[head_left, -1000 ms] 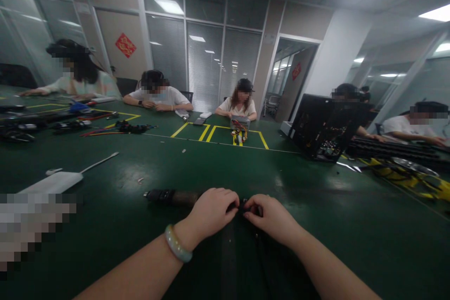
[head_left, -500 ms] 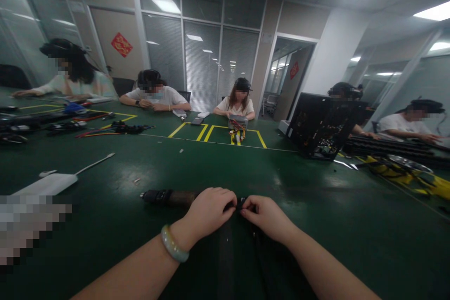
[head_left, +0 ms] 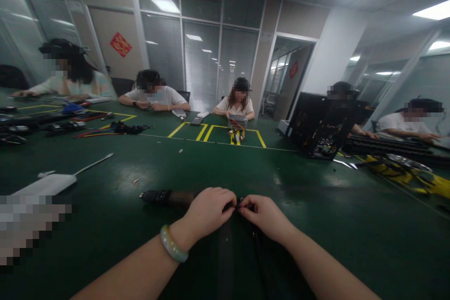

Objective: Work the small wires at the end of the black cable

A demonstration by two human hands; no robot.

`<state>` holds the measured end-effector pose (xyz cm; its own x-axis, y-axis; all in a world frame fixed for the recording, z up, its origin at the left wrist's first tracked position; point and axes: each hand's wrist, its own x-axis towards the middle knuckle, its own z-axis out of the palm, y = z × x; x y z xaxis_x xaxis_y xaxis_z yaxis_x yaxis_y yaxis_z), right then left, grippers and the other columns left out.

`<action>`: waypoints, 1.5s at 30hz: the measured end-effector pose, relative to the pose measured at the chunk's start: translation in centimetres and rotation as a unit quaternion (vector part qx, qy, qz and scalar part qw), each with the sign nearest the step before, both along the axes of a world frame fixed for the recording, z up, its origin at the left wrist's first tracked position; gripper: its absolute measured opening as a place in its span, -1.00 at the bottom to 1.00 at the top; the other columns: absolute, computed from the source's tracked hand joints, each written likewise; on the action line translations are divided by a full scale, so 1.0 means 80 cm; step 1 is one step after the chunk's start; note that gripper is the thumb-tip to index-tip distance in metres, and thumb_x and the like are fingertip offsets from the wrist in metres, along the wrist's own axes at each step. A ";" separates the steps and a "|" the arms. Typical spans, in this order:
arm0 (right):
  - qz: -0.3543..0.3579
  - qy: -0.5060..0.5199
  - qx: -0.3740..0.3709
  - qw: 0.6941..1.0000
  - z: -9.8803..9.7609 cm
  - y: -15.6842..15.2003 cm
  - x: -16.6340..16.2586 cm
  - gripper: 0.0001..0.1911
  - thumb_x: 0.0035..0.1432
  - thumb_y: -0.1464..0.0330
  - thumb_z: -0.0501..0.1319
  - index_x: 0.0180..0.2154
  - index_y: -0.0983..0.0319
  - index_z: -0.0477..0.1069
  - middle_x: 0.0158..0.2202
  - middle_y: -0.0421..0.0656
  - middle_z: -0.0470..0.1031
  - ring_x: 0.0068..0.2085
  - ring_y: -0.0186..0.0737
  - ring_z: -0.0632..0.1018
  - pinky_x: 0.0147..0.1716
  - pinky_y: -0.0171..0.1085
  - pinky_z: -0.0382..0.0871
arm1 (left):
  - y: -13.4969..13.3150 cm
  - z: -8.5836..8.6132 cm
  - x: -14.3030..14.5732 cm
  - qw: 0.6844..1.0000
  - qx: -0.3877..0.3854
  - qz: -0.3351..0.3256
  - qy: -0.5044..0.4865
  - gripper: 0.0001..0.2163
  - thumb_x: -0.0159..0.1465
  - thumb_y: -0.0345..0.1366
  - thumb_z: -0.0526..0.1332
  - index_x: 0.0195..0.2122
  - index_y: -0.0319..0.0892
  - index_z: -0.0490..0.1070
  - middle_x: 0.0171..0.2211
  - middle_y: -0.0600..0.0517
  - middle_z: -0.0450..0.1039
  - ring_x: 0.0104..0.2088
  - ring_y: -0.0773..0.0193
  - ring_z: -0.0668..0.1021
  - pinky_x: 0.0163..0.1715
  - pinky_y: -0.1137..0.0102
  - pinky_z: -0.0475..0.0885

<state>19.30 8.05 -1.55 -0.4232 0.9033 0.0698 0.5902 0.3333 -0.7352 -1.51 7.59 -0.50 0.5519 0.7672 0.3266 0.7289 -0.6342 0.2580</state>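
Note:
My left hand, with a pale bangle on its wrist, has its fingers curled and closed. Its thumb and fingertips meet around something small and dark that I cannot make out. Close beside it, my right hand pinches at the same dark spot. Behind my left hand lies a dark cylindrical tool, which looks like an electric screwdriver, its metal tip to the left. The left hand hides its right end. From under my right hand a thin black cord or strip runs down the table towards me.
The green table spreads around my hands. A white device with a cable lies at left. A black computer case stands back right. Wire bundles lie back left. Several people sit across the table.
My right fingertips have shifted very slightly left, and less of the small dark thing shows between the hands. The left hand and the tool stay practically in place.

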 end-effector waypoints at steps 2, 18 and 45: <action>0.003 0.003 0.004 1.000 0.000 0.000 0.000 -0.88 0.18 0.33 0.20 -0.29 0.19 0.51 -0.33 -0.22 0.56 -0.35 -0.27 0.49 -0.38 -0.35 0.24 | 0.000 0.000 0.000 1.000 -0.003 -0.001 -0.001 -0.93 0.25 -0.34 0.18 -0.26 -0.10 0.42 -0.27 0.08 0.47 -0.22 0.22 0.49 -0.17 0.30 0.33; -0.006 -0.005 0.024 1.000 -0.003 0.000 -0.004 -0.91 0.15 0.36 0.21 -0.33 0.17 0.50 -0.39 -0.26 0.53 -0.40 -0.30 0.46 -0.44 -0.37 0.21 | -0.002 0.003 0.002 1.000 -0.006 -0.001 -0.002 -0.94 0.28 -0.31 0.17 -0.26 -0.10 0.42 -0.26 0.09 0.47 -0.22 0.23 0.49 -0.19 0.29 0.32; -0.003 -0.002 -0.016 1.000 -0.005 0.000 0.001 -0.89 0.16 0.31 0.23 -0.29 0.19 0.50 -0.36 -0.22 0.53 -0.38 -0.29 0.47 -0.44 -0.37 0.22 | -0.002 0.001 0.003 1.000 -0.003 0.006 -0.005 -0.94 0.29 -0.31 0.16 -0.26 -0.11 0.41 -0.27 0.07 0.46 -0.24 0.22 0.48 -0.23 0.31 0.29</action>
